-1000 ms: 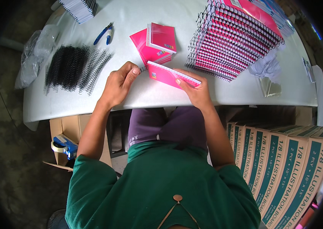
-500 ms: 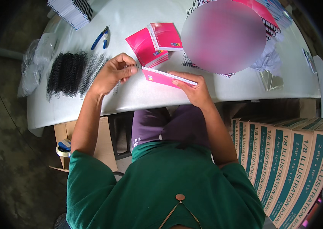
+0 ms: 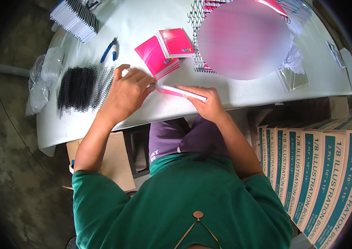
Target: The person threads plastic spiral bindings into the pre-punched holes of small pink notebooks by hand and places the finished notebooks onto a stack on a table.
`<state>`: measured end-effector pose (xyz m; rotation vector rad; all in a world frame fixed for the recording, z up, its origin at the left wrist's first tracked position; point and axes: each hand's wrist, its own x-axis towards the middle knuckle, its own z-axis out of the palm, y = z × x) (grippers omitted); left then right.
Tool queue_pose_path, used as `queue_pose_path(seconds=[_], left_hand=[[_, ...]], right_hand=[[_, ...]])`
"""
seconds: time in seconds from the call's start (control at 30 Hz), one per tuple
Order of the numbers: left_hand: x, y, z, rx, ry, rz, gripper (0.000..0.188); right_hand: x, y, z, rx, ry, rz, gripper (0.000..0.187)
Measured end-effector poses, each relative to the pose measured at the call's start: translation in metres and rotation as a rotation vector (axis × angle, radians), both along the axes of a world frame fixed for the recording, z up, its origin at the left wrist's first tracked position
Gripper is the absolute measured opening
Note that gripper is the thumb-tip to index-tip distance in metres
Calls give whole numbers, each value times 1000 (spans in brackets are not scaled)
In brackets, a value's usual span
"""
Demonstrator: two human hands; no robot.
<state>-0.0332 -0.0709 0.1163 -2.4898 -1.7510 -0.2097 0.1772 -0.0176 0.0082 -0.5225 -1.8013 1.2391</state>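
Note:
My right hand (image 3: pixel 210 104) grips a small pink notebook (image 3: pixel 171 91) near the table's front edge, its white page edge turned up. At the notebook's left end, my left hand (image 3: pixel 127 94) is closed, thumb and fingertips pinched on a bit of dark spiral wire (image 3: pixel 154 84); most of the wire is hidden by the fingers. Just beyond my hands lie more pink notebooks (image 3: pixel 153 53) in a low stack, with another small pile (image 3: pixel 176 41) overlapping it. Left of my left hand is a bundle of black spiral wires (image 3: pixel 76 89), with looser ones beside it.
Blue-handled pliers (image 3: pixel 108 50) lie beyond the wires. A stack of spiral-bound notebooks (image 3: pixel 74 20) stands far left, near clear plastic bags (image 3: pixel 41 85). Black-coiled pink notebooks (image 3: pixel 201 62) at the right are mostly blurred out. Cardboard boxes (image 3: pixel 309 166) stand below the table at right.
My left hand has turned so its back shows, its fingertips still at the notebook's left end. The notebook and my right hand have shifted slightly left and down in view.

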Motion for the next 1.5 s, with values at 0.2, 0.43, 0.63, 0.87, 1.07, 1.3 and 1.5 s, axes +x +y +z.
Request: queue_pose_path(seconds=[0.2,0.43,0.63,0.87,1.07,1.3,1.5], left_hand=[[11,-12,-28,496,68,177,89],[-3,-46,-95,603,85,-65,102],[4,-86,-167,273,8,29,117],[-9,-34,-103,624,-194,209,103],[-19,-56,-131,633,-160,63,119],[25,-91,-152,302,93,-63,114],[-14,-25,-114,795,-260,136,112]], right_hand=[[-3,-18,3,72,27,-36,29],[-7,-35,-6,102,53,-73,31],[-18,-45,-6,159,60,-53,32],[-18,-45,-8,247,44,-53,31],[-21,-48,-14,248,83,-84,31],[-24,-47,-15,133,80,-93,38],[-30,-48,-10,310,107,-73,37]])
